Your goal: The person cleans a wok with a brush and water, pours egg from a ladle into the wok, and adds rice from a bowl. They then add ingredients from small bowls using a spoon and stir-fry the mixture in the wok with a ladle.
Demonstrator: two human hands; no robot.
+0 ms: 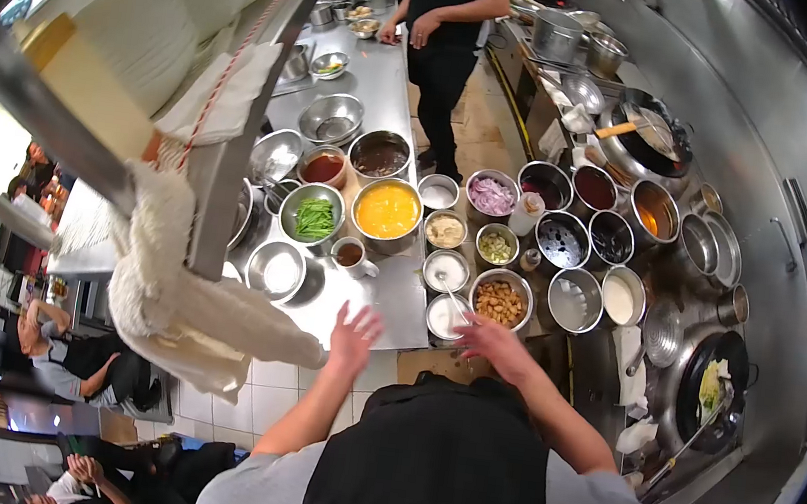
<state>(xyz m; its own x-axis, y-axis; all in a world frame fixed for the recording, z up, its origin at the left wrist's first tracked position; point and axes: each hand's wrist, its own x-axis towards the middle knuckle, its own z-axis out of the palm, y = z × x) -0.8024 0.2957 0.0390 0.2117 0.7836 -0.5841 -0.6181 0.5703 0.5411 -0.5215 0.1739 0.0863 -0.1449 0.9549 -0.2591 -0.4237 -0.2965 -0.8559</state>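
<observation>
My left hand (354, 335) is raised with fingers apart over the near edge of the steel counter (397, 307), holding nothing. Just above it stand a white cup of brown contents (352, 257) and an empty-looking steel bowl (276, 270). My right hand (492, 348) reaches beside a container of white powder (444, 315) and a pot of browned cubes (502, 299). A thin spoon handle (456, 304) slants from the white container above toward its fingertips; whether they touch it is unclear. Farther up are a yellow liquid (387, 210) and chopped greens (311, 219) in steel bowls.
Containers of sauces and chopped onion (492, 194) crowd the centre right. Two woks, the nearer (712, 391) holding food, line the right side. A co-worker in a black apron (448, 16) stands at the far counter. A white cloth (165, 303) hangs at left; other people are beyond.
</observation>
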